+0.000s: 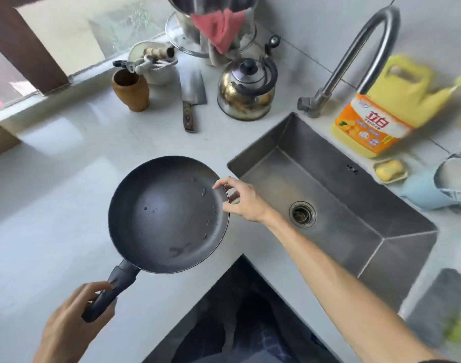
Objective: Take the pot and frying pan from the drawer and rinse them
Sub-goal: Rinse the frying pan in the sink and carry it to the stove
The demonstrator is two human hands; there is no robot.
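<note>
A dark frying pan [166, 213] with water drops inside hangs over the white counter [54, 205], left of the steel sink [328, 184]. My left hand [74, 323] grips its dark handle at the lower left. My right hand [239, 200] pinches the pan's right rim with thumb and fingers. A large steel pot [211, 6] stands at the top on the counter's back, partly cut off, with a pink cloth [218, 27] draped over it.
A curved tap [355, 61] rises behind the sink. A kettle [246, 93], a cleaver [191, 95], a brown cup [131, 90] and a utensil holder [156, 64] stand at the back. Yellow detergent [381, 113], soap [389, 170] and a blue container [433, 189] lie right of the sink.
</note>
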